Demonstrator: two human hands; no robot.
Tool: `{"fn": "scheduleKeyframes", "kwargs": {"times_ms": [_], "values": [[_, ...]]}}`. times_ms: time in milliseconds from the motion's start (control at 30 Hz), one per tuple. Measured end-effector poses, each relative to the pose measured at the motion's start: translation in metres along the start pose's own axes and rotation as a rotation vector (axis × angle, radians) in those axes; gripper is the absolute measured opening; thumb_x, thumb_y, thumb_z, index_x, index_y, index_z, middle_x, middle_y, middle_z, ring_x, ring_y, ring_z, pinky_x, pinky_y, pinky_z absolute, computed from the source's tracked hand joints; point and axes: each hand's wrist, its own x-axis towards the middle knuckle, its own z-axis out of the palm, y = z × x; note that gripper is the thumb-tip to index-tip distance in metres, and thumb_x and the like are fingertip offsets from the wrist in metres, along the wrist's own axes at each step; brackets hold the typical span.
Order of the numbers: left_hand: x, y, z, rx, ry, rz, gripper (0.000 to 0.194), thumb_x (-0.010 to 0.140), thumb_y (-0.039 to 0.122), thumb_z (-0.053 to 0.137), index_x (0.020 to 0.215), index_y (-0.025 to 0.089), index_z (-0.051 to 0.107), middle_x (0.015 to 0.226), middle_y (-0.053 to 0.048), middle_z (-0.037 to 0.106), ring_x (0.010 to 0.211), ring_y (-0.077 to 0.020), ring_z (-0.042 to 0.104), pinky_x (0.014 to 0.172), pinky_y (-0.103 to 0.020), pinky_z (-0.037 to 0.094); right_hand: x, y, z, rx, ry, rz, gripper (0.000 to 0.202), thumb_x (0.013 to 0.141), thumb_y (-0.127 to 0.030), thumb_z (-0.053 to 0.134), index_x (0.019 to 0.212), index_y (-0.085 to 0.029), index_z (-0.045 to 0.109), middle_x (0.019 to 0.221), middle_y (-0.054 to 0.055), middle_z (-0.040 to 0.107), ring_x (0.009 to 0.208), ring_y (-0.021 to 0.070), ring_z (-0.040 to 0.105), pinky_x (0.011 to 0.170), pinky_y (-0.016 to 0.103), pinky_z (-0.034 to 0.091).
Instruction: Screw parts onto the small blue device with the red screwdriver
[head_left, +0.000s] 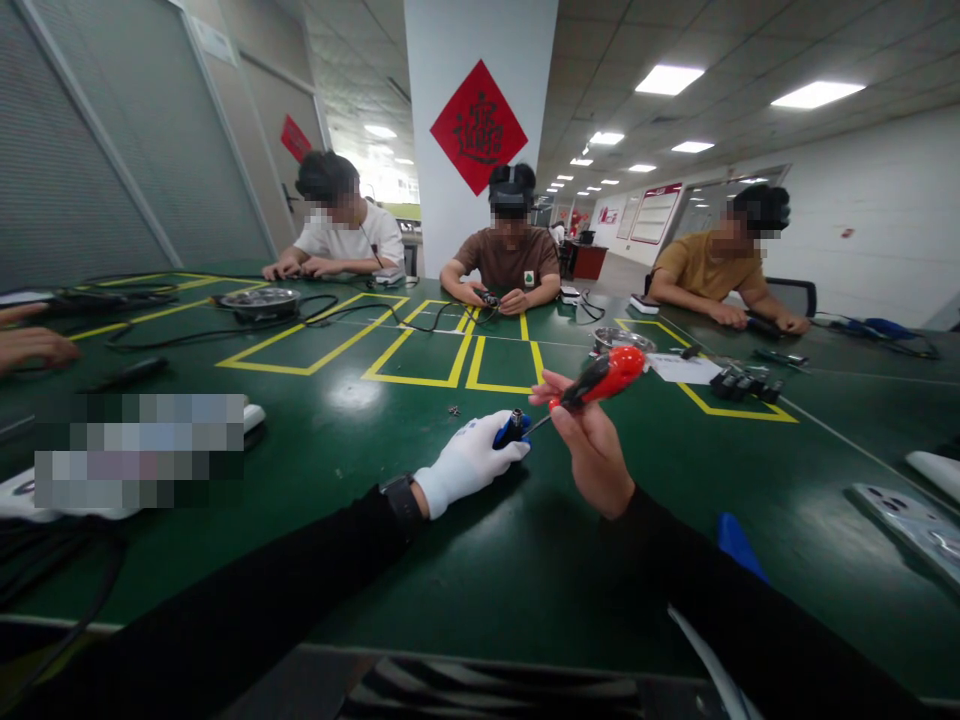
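Note:
My left hand [476,455], in a white glove with blue fingertips, is closed around a small black cylindrical part [514,428] just above the green table. A red and black screwdriver [611,376] is held by its handle in my bare right hand [596,450], with some fingers stretched out. Its thin shaft slants down left to the black part; whether the tip touches it or goes in is too small to tell. A few tiny metal pieces [454,410] lie on the table beyond my left hand.
Three people sit across the green table [420,590]. Metal bowls [259,300], cables and yellow tape outlines are on it. Black parts [746,384] and white paper [684,368] lie right; a phone [911,525] is at the right edge. Another person's hand [37,348] shows far left.

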Motion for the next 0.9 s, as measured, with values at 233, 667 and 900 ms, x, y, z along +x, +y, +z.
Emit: {"fn": "scheduleKeyframes", "kwargs": {"times_ms": [233, 667, 900], "values": [[0.004, -0.007, 0.002, -0.038, -0.030, -0.006, 0.027, 0.080, 0.044, 0.053, 0.089, 0.019, 0.059, 0.072, 0.000, 0.063, 0.063, -0.0160, 0.057, 0.060, -0.026, 0.042, 0.002, 0.000, -0.006, -0.286, 0.118, -0.110, 0.012, 0.081, -0.027, 0.060, 0.073, -0.018, 0.059, 0.078, 0.003, 0.061, 0.076, 0.0173, 0.059, 0.075, 0.032, 0.046], [0.006, -0.015, 0.003, -0.110, -0.060, -0.009, 0.037, 0.074, 0.045, 0.061, 0.099, 0.018, 0.060, 0.083, -0.002, 0.068, 0.072, -0.0180, 0.062, 0.067, -0.028, 0.047, -0.003, 0.002, -0.004, -0.177, 0.124, 0.019, 0.021, 0.086, -0.032, 0.055, 0.072, -0.017, 0.058, 0.068, 0.001, 0.062, 0.056, 0.0129, 0.059, 0.065, 0.030, 0.049], [0.006, -0.015, 0.004, -0.076, -0.058, 0.000, 0.032, 0.076, 0.045, 0.059, 0.094, 0.018, 0.059, 0.076, -0.001, 0.066, 0.064, -0.0166, 0.060, 0.062, -0.027, 0.044, -0.002, 0.001, -0.004, -0.182, 0.104, 0.031, 0.021, 0.086, -0.031, 0.056, 0.071, -0.017, 0.058, 0.068, 0.001, 0.062, 0.056, 0.0127, 0.059, 0.063, 0.030, 0.048]]}}
